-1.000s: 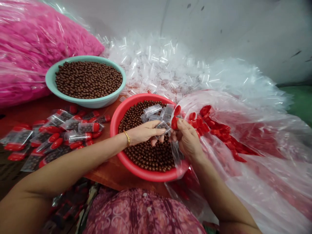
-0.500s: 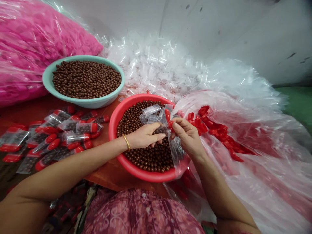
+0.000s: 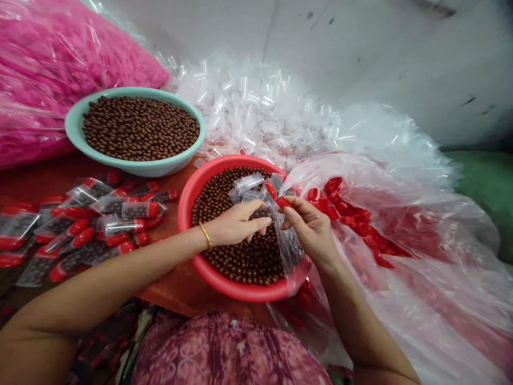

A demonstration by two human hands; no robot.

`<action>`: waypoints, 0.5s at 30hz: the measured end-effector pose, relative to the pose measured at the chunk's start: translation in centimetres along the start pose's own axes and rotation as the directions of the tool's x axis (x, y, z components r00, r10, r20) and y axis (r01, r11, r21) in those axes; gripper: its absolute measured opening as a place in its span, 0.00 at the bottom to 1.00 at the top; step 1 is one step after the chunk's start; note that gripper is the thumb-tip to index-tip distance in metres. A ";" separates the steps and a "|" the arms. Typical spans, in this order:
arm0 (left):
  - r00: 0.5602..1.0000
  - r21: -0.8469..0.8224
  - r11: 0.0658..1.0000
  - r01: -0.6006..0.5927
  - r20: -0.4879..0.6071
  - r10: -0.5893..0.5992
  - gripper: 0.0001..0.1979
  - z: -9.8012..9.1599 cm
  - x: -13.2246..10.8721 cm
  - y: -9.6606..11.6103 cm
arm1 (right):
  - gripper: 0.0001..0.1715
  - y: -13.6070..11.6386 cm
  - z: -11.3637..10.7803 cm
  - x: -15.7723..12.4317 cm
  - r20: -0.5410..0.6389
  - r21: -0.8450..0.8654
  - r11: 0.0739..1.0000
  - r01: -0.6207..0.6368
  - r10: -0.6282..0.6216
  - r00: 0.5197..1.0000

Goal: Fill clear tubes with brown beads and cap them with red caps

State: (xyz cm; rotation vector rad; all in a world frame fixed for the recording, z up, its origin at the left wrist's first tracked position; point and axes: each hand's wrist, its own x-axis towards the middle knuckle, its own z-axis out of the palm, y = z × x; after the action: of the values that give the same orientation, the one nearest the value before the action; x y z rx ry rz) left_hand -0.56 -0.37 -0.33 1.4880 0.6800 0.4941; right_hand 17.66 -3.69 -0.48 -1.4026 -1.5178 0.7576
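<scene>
My left hand [image 3: 240, 222], with a gold bangle on its wrist, is closed around a clear plastic tube [image 3: 264, 213] filled with brown balls. Pinched between the thumb and fingers of my right hand [image 3: 310, 224] is a red cap [image 3: 282, 202], close to the tube's end but apart from it. A second red piece [image 3: 270, 189] shows just beyond; I cannot tell what supports it. Both hands are over a red basin [image 3: 185, 214] of brown balls [image 3: 256, 267]. Several unfilled clear tubes [image 3: 248, 183] lie on the balls behind my left hand.
At the left lie several filled, red-capped tubes [image 3: 136, 209]. A pale green basin [image 3: 74, 125] of brown balls stands behind them, beside a bag of pink pieces [image 3: 80, 64]. Clear tubes [image 3: 256, 107] are heaped along the wall. A plastic bag [image 3: 425, 235] with red caps [image 3: 356, 219] is at the right.
The red cap in my right hand has turned and now points more up and left. The second red piece has tilted leftward. My left hand keeps its hold on the tube.
</scene>
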 end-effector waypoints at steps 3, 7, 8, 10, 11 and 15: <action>1.000 -0.036 0.999 -0.007 0.019 0.007 0.06 0.1 0.0 0.1 | 0.13 0.3 -0.1 0.1 -0.071 -0.311 0.917 0.249 -0.284 0.956; 1.000 -0.154 0.988 0.001 0.029 0.003 0.06 -0.1 0.1 0.0 | 0.15 0.5 0.0 0.1 0.077 -0.608 0.581 0.542 -0.636 0.768; 0.999 -0.195 0.981 0.006 0.042 0.002 0.06 -0.2 0.1 0.0 | 0.17 0.6 0.0 0.1 0.113 -0.627 0.520 0.580 -0.676 0.728; 0.997 -0.283 0.959 0.015 0.073 0.006 0.07 -0.4 0.1 0.1 | 0.20 0.7 0.0 0.1 0.161 -0.628 0.461 0.627 -0.712 0.684; 0.996 -0.323 0.946 0.018 0.086 0.010 0.07 -0.6 0.1 0.1 | 0.21 0.7 0.0 0.0 0.174 -0.614 0.461 0.641 -0.713 0.679; 0.995 -0.407 0.913 0.026 0.094 0.014 0.09 -0.8 0.1 0.1 | 0.26 0.1 0.3 -0.7 0.146 -0.482 0.631 0.608 -0.626 0.766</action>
State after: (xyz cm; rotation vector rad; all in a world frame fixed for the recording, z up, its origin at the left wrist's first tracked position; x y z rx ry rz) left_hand -1.07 0.29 -0.18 1.1051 0.4701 0.5215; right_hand 17.41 -4.27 -0.86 -1.0899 -2.0989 -0.1224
